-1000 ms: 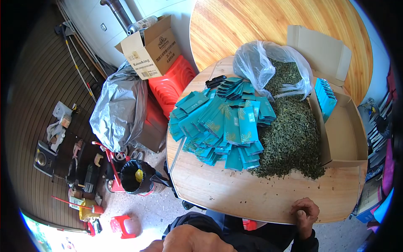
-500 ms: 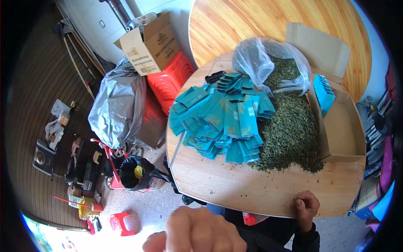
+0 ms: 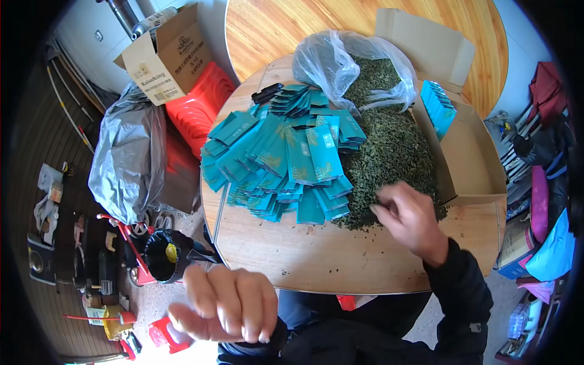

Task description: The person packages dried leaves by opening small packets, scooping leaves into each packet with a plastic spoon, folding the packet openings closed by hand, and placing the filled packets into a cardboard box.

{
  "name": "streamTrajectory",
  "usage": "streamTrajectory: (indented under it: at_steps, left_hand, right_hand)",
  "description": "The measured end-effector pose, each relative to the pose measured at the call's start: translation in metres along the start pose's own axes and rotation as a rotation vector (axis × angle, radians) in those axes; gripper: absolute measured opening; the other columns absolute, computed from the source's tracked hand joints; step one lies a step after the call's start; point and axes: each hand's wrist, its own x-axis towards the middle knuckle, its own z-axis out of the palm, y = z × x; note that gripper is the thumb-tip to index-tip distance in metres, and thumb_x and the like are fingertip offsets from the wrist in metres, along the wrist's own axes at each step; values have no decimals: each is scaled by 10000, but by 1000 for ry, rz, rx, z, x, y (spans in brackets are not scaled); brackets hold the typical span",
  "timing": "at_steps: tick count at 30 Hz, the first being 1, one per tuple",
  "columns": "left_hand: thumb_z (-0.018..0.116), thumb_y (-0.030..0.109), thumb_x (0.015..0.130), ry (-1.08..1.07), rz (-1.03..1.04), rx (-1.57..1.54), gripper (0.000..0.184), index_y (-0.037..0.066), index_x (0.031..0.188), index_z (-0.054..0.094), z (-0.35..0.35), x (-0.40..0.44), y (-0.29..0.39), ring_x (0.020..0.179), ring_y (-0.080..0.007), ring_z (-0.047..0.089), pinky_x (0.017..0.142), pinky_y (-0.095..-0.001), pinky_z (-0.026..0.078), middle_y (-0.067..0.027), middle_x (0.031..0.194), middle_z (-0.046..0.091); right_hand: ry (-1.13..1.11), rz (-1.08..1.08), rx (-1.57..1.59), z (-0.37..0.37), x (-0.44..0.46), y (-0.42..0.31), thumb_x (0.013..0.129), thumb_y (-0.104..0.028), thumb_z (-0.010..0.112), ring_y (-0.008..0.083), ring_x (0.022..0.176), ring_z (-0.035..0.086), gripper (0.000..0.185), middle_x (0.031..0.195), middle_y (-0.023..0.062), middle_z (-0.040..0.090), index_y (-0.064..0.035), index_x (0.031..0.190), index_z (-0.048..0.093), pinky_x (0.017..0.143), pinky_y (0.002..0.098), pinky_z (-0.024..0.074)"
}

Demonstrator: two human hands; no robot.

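Observation:
My left hand [image 3: 228,304] is raised close to the camera, in front of the table's near edge. Its fingers are loosely bent and slightly apart, with nothing seen in them. Over the near part of a heap of dried green leaves [image 3: 395,146] is my right hand [image 3: 413,222], thumb and forefinger bent with a gap between them. Its other fingers are mostly hidden. Left of the leaves lies a large spread pile of flat teal packets [image 3: 286,146]. A clear plastic bag [image 3: 328,64], lying open, has leaves spilling from its mouth.
An open cardboard box [image 3: 471,158] stands at the table's right, with a row of teal packets [image 3: 438,106] inside. A black object [image 3: 267,93] lies behind the pile. Left of the table are red stools [image 3: 204,106], a carton [image 3: 164,64] and a black-lined bin [image 3: 161,255].
My right hand has moved from the table's near edge forward onto the leaves. My left hand has come further into view, and the camera's view has shifted.

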Motion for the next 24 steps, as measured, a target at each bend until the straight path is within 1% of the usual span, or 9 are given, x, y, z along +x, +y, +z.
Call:
streamTrajectory:
  at_steps: [4, 6, 7, 11, 14, 18, 21, 23, 24]
  left_hand:
    - [449, 469, 1106, 380, -28, -23, 462, 36, 1111, 610, -29, 6, -7, 716, -225, 504, 603, -390, 460, -81, 839, 502]
    - [489, 453, 1074, 503, -68, 10, 439, 58, 1149, 667, -47, 11, -9, 828, -217, 471, 759, -416, 431, -51, 868, 494]
    - [542, 409, 1083, 497, -69, 16, 412, 13, 1161, 623, -55, 14, -13, 881, -217, 478, 804, -386, 432, -65, 929, 527]
    - [567, 440, 1059, 574, -102, 51, 425, 32, 1145, 649, -78, 9, -14, 969, -248, 552, 912, -450, 523, -63, 992, 604]
    - [573, 443, 1048, 590, -102, 44, 417, 55, 1148, 687, -84, 7, -11, 967, -278, 615, 909, -494, 551, -78, 982, 649]
    - [572, 446, 1048, 588, -98, 28, 421, 54, 1149, 687, -86, 5, -9, 969, -280, 618, 926, -502, 558, -74, 977, 644]
    - [574, 442, 1046, 613, -88, 27, 423, 48, 1151, 686, -83, 3, -4, 951, -268, 603, 846, -452, 543, -78, 980, 635]
    - [566, 423, 1046, 564, -119, 31, 412, 45, 1172, 672, -78, 2, 10, 903, -245, 564, 746, -391, 480, -81, 999, 611]
    - [565, 402, 1055, 662, -86, 128, 386, 30, 1139, 624, -60, -2, 19, 852, -190, 441, 639, -312, 378, -43, 930, 501]
  right_hand:
    - [-23, -157, -206, 18, 45, 8, 858, -93, 814, 335, 738, 668, 303, 932, 124, 647, -46, 1111, 653, 639, 417, 532]
    - [-97, -151, -275, 32, 59, 7, 865, -135, 810, 380, 826, 679, 355, 991, 137, 657, -52, 1164, 639, 690, 450, 551]
    - [-90, -172, -270, 37, 64, 6, 868, -121, 801, 373, 826, 690, 365, 982, 134, 659, -61, 1188, 635, 690, 457, 556]
    - [-130, -176, -303, 49, 72, 6, 868, -100, 793, 362, 818, 695, 368, 985, 126, 661, -68, 1200, 636, 682, 455, 562]
    - [-139, -182, -315, 52, 74, 9, 872, -89, 784, 357, 816, 695, 334, 970, 123, 661, -61, 1176, 648, 671, 451, 561]
    - [-131, -217, -343, 56, 75, 14, 876, -61, 769, 349, 795, 691, 275, 936, 115, 656, -47, 1129, 662, 651, 449, 557]
    - [-132, -248, -356, 58, 75, 16, 873, -49, 765, 348, 784, 689, 276, 923, 114, 650, -41, 1129, 662, 639, 449, 551]
    - [-133, -275, -365, 60, 75, 14, 871, -44, 764, 347, 781, 688, 291, 919, 116, 647, -39, 1141, 658, 635, 449, 549]
    - [-130, -267, -352, 58, 76, 11, 869, -43, 765, 347, 780, 687, 305, 914, 117, 643, -38, 1153, 653, 632, 448, 547]
